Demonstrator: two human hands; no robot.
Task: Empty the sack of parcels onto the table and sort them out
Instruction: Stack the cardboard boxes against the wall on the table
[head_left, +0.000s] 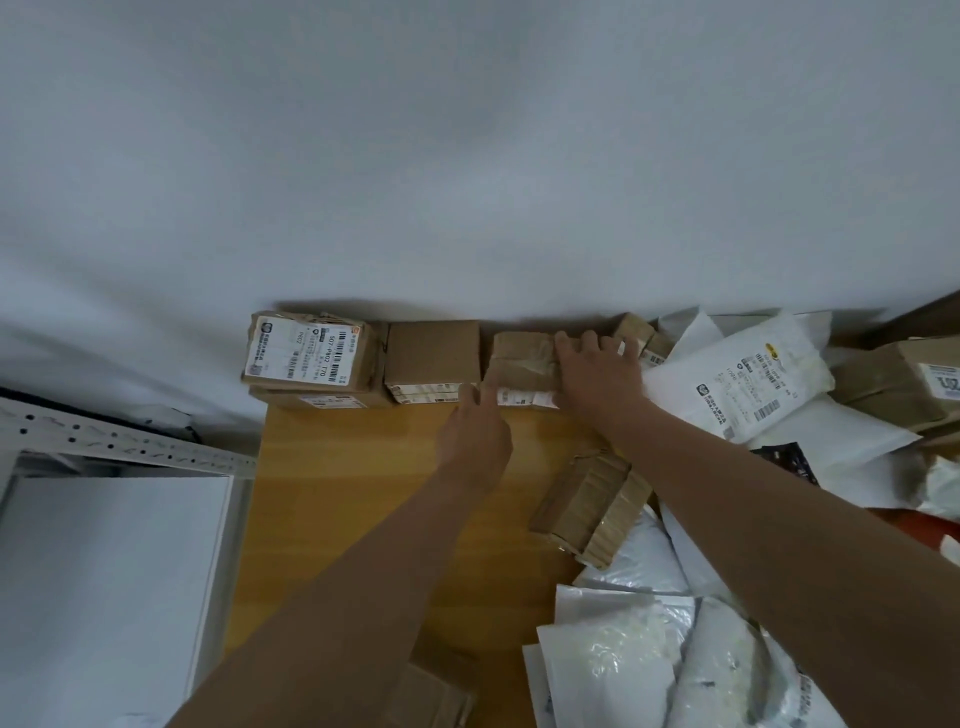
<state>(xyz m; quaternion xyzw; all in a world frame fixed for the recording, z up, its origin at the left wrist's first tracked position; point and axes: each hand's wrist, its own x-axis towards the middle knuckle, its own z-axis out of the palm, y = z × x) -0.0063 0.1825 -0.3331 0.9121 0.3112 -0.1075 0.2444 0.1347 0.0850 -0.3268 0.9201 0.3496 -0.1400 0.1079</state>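
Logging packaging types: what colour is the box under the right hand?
Brown cardboard box, taped, white label on its front; right hand rests on it. Head view.

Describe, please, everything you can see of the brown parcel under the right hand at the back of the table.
The brown parcel is a small box wrapped in crinkled kraft paper and glossy tape, with a white printed label along its near edge. It lies flat at the table's far edge by the white wall, third in a row beside a plain cardboard box. The right hand rests flat on its right end; the left hand touches its near left corner.
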